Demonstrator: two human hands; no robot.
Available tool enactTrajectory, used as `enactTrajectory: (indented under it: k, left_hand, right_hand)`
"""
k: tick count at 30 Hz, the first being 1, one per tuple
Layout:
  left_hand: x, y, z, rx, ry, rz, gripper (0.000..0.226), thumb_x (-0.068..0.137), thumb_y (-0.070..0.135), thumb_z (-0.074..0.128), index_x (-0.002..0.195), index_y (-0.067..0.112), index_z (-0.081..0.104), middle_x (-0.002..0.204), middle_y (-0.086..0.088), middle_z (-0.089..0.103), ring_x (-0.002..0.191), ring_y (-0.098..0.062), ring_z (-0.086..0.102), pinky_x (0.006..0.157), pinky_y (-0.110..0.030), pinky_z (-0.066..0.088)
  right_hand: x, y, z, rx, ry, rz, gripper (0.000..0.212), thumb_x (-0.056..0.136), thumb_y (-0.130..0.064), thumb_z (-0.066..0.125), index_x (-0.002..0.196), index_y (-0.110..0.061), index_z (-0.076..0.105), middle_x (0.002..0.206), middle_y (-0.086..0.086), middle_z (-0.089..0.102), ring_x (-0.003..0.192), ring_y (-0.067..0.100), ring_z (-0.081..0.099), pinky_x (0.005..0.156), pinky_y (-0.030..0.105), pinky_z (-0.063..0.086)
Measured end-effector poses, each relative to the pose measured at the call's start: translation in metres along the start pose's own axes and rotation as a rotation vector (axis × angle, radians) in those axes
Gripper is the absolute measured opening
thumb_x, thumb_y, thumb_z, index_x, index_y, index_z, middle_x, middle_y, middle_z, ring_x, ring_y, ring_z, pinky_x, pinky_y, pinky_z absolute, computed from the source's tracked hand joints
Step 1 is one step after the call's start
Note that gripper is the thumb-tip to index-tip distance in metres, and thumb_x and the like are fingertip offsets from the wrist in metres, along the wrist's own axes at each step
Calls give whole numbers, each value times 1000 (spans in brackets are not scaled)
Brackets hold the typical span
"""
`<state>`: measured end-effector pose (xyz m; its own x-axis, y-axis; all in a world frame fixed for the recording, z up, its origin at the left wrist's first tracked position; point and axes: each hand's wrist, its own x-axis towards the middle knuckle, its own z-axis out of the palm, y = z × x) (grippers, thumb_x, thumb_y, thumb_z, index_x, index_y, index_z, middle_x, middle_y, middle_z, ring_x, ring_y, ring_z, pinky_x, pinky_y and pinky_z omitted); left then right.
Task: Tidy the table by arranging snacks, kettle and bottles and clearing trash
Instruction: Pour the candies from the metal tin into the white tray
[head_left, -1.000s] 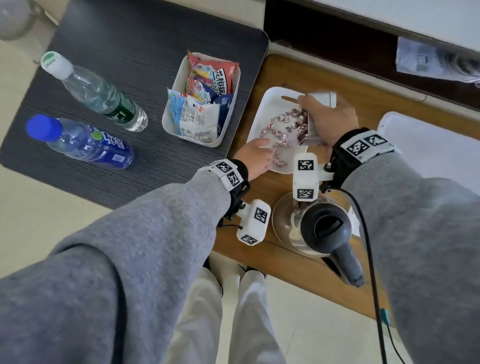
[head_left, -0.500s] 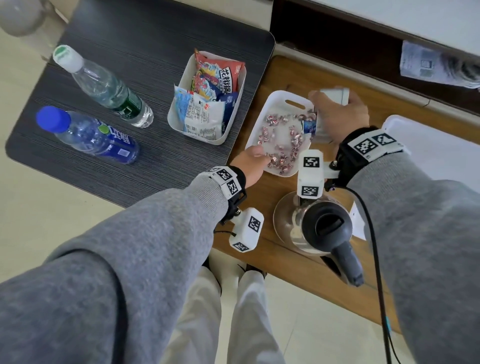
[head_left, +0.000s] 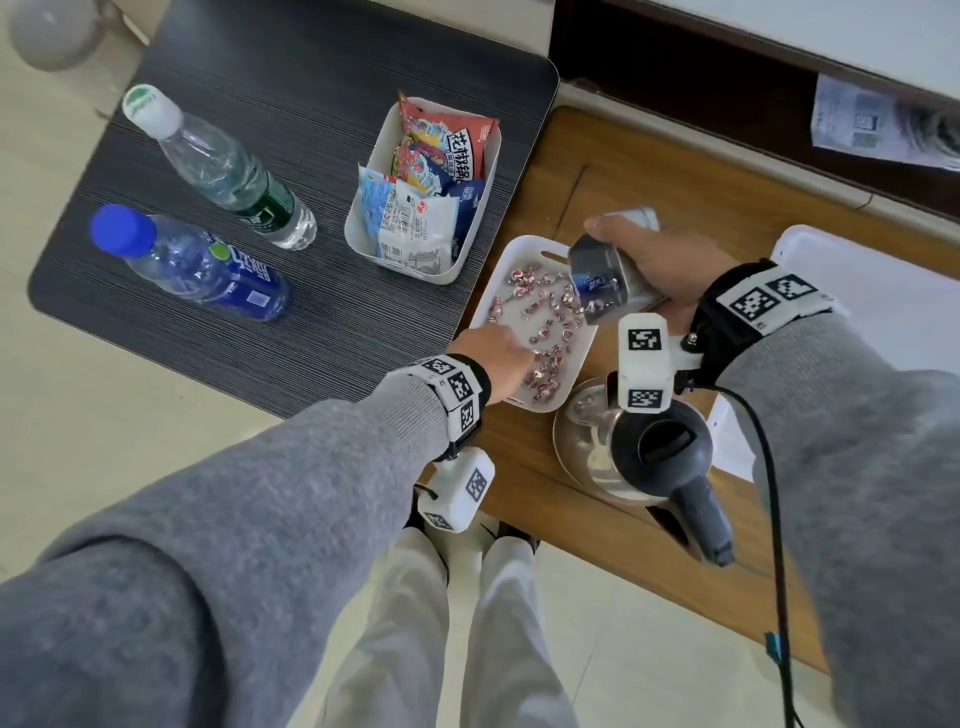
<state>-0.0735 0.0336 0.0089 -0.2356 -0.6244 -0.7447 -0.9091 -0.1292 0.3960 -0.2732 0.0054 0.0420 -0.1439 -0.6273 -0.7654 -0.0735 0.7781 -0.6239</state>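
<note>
Head view. Right hand (head_left: 657, 262) wraps a silvery foil candy bag (head_left: 602, 278), mouth tilted down over the shallow white plastic tray (head_left: 537, 254), apparently to empty wrapped sweets into it. Left hand (head_left: 491, 358) rests on the tray's near-left edge, probably steadying it; finger closure cannot be told. Glass kettle with black lid (head_left: 649, 452) crowds the tray's near corner; white snack bin (head_left: 491, 179) stands just beyond.

Red snack packet (head_left: 457, 140): white characters "花椒锅", last one partly cut off, possibly more. Bottle labels and wrist tags unreadable.
</note>
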Motion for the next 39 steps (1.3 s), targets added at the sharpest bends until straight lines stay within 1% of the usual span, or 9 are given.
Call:
enactTrajectory:
  k: [3, 6, 10, 14, 19, 22, 26, 33, 39]
  left_hand:
    - [0, 13, -5, -478, 46, 65, 42, 92, 54, 50, 123, 25, 53, 110, -1, 68, 85, -15, 69, 75, -35, 60]
    - [-2, 43, -15, -871, -22, 11, 27, 93, 37, 62, 110, 18, 56, 104, -9, 70, 89, -22, 71, 80, -40, 60]
    - [4, 57, -6, -685, 44, -25, 37, 79, 33, 64, 110, 14, 63, 110, -15, 70, 100, -32, 69, 92, -43, 55]
    - [6, 51, 5, -633, 94, 48, 11, 85, 18, 68, 95, 14, 70, 89, -10, 76, 71, -21, 74, 61, -28, 61]
    - [4, 61, 11, -691, 7, 49, 11, 93, 15, 62, 87, 15, 72, 90, -12, 76, 82, -25, 75, 80, -39, 61]
    - [-5, 75, 13, -456, 41, 139, 22, 92, 35, 59, 102, 20, 72, 90, 1, 72, 73, -14, 65, 67, -21, 51]
    - [-29, 108, 21, -697, -184, 172, 13, 89, 25, 66, 97, 15, 63, 88, -11, 71, 72, -23, 68, 83, -39, 59]
    - [-45, 141, 47, -565, -167, 206, 14, 86, 1, 64, 100, -2, 64, 82, -20, 72, 61, -24, 67, 56, -28, 55]
    - [-51, 154, 86, -375, -172, 266, 12, 91, 15, 65, 84, 13, 75, 79, -15, 73, 70, -27, 72, 77, -36, 62]
  right_hand:
    - [-12, -2, 6, -22, -118, 11, 76, 55, -58, 91, 111, -11, 70, 108, 17, 79, 104, 39, 75, 99, 61, 55]
    - [-19, -1, 14, -31, -174, -2, 75, 59, -53, 88, 117, -7, 72, 109, 18, 78, 97, 35, 76, 97, 59, 57]
    - [-29, 4, 15, -1, -184, 17, 79, 46, -56, 91, 110, -11, 75, 104, 14, 80, 95, 33, 77, 95, 59, 58]
    - [-40, 17, 1, -20, -102, 49, 94, 37, -61, 95, 113, -10, 73, 104, 15, 80, 96, 38, 77, 92, 62, 59]
    - [-55, 29, -29, 29, 160, 5, 98, 28, -75, 86, 105, -20, 64, 104, 9, 79, 92, 31, 78, 90, 55, 62]
    - [-70, 33, -46, 9, 215, -34, 81, 44, -74, 80, 102, -20, 68, 102, 6, 78, 93, 26, 77, 92, 51, 61]
    - [-94, 37, -52, 24, 129, -80, 62, 59, -61, 84, 106, -24, 69, 107, 7, 78, 96, 29, 77, 89, 52, 62]
    - [-120, 62, -75, 161, 250, -78, 75, 48, -69, 80, 107, -24, 72, 102, 4, 81, 95, 26, 78, 91, 51, 62]
    - [-153, 122, -119, 329, 489, 9, 86, 44, -74, 81, 112, -24, 67, 104, 4, 79, 92, 25, 78, 88, 54, 63]
